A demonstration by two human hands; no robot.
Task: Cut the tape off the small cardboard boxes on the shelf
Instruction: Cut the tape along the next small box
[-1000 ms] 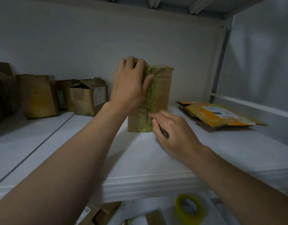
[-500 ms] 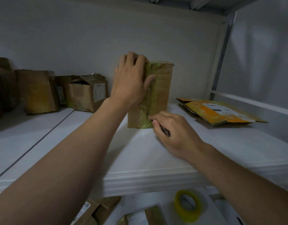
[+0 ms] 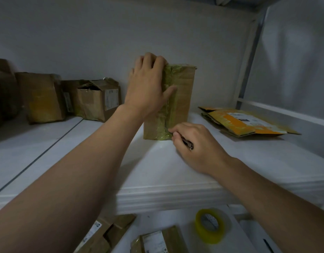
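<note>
Head view shows the tall brown cardboard box (image 3: 183, 99) upright on the white shelf (image 3: 157, 161), the left hand (image 3: 148, 84) curling its fingers over its top while the right hand (image 3: 196, 143), nearer, pinches a slim dark cutter (image 3: 187, 142) at the foot of the vertical yellow-green tape strip (image 3: 165, 123).

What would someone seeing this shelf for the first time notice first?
The upright taped box, mid-shelf, draws the eye: the left hand grips its top edge while the right hand holds a slim dark tool at its lower front seam. To its right lies a flattened orange carton, and a yellow tape roll sits on the level below.
</note>
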